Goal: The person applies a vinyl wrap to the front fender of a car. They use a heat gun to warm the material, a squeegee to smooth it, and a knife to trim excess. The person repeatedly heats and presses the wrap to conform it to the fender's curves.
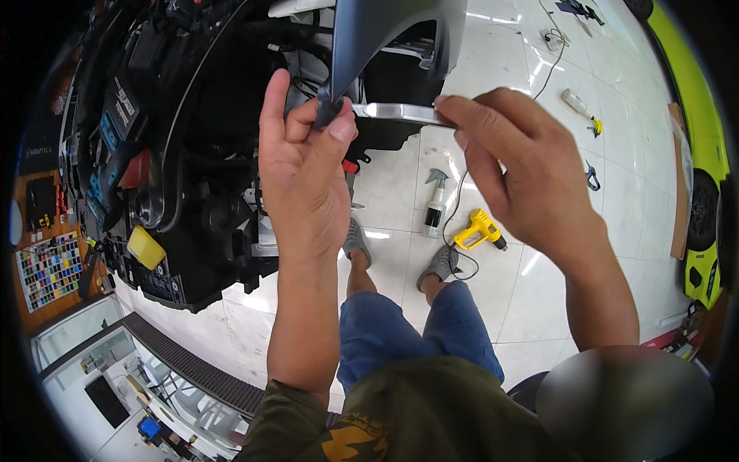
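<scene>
A dark grey body panel (362,31) reaches down from the top to a narrow tip between the fingers of my left hand (308,162). The thumb pinches that tip, with the index finger raised alongside. A flat silver strip (396,113) runs sideways from the tip to my right hand (523,169), whose thumb and fingertips are closed on its right end; whether the strip is tape or metal I cannot tell. Behind my left hand are black engine-bay parts (192,115) and cables of the opened car.
On the tiled floor lie a yellow heat gun (476,227) with its cord, a spray bottle (436,204) and another bottle (579,108). A lime-green car (697,123) stands at the right. A yellow pad (146,248) rests on the engine bay. My feet are below.
</scene>
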The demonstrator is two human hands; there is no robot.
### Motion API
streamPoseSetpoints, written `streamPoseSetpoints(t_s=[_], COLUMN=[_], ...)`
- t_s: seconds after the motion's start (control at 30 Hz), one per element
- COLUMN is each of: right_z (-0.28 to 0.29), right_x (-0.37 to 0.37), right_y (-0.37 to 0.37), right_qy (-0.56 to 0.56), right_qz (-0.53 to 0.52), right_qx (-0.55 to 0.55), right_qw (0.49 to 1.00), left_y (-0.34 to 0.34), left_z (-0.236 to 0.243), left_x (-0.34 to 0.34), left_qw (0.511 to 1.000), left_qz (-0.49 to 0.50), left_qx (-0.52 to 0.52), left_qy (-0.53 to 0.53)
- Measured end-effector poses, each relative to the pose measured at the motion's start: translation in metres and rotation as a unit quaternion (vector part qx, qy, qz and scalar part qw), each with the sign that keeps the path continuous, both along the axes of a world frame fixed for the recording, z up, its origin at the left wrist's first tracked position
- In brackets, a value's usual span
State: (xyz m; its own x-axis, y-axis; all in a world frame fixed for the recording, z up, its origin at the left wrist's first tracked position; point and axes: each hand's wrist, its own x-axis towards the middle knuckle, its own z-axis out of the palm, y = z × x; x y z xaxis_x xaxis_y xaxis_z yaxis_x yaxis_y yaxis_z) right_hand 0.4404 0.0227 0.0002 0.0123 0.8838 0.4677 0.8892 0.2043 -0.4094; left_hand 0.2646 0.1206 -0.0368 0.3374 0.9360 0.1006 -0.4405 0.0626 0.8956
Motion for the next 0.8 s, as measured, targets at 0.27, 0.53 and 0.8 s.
streamPoseSetpoints(t_s=[0.27, 0.53, 0.8], right_z=[-0.001, -0.003, 0.002], right_x=[0.002, -0.007, 0.000], right_y=[0.009, 0.018, 0.023], right_qy=[-0.063, -0.055, -0.093], right_qz=[0.034, 0.019, 0.037], right_qx=[0.034, 0.080, 0.076], right_qw=[0.997, 0.995, 0.992], left_y=[-0.002, 0.004, 0.004], left_z=[-0.005, -0.008, -0.008], left_x=[0.007, 0.008, 0.001], left_qw=[0.999, 0.999, 0.993], left_qz=[0.017, 0.013, -0.048], left_qx=[0.012, 0.032, 0.061], left_qy=[-0.037, -0.024, -0.090])
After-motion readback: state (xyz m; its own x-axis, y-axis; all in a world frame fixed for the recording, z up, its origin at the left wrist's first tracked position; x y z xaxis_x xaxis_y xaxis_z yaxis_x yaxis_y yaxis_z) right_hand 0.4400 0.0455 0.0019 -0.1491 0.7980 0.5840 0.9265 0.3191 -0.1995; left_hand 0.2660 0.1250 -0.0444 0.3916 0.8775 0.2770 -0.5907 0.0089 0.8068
